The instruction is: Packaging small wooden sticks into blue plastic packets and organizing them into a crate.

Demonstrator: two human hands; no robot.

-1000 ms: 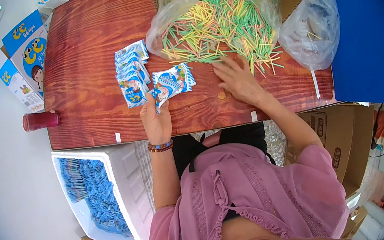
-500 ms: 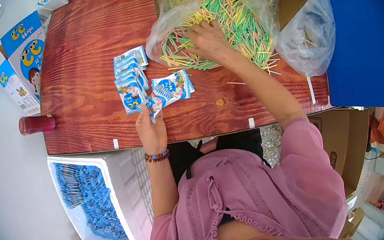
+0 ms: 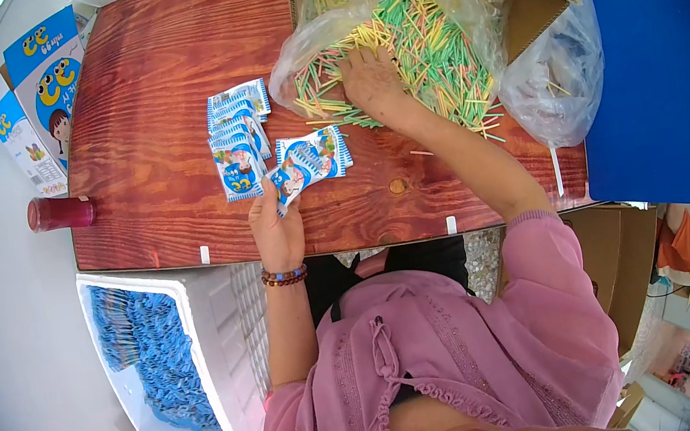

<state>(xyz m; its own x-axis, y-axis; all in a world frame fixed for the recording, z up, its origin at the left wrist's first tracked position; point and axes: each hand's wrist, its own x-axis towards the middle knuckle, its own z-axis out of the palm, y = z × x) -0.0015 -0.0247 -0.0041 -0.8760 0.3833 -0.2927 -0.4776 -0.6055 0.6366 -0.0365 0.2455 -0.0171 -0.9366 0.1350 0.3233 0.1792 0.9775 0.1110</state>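
Observation:
Between the thumb and fingers of my left hand (image 3: 278, 228) is a small blue-and-white packet (image 3: 293, 180). It overlaps a few similar packets (image 3: 328, 147) lying on the table. Just to the left, a row of overlapping packets (image 3: 237, 162) runs away from me. My right hand (image 3: 373, 86) reaches into a pile of thin green, yellow and pink sticks (image 3: 436, 50). Its fingers are bent down and slightly apart on the sticks, with the fingertips partly hidden. The pile spills from a clear plastic bag (image 3: 298, 53) onto the table.
A cardboard box (image 3: 535, 9) lies around the bag on the red-brown wooden table (image 3: 161, 56). A pink-lidded jar (image 3: 61, 212) and a printed carton (image 3: 55, 98) stand at the left. Below the table edge, a white foam box (image 3: 224, 358) holds many blue packets. A blue panel (image 3: 645, 72) is at right.
My right hand has shifted slightly nearer and to the left in the sticks, its fingers more bent. My left hand keeps the packet, now tilted a little differently. The whole view has shifted slightly.

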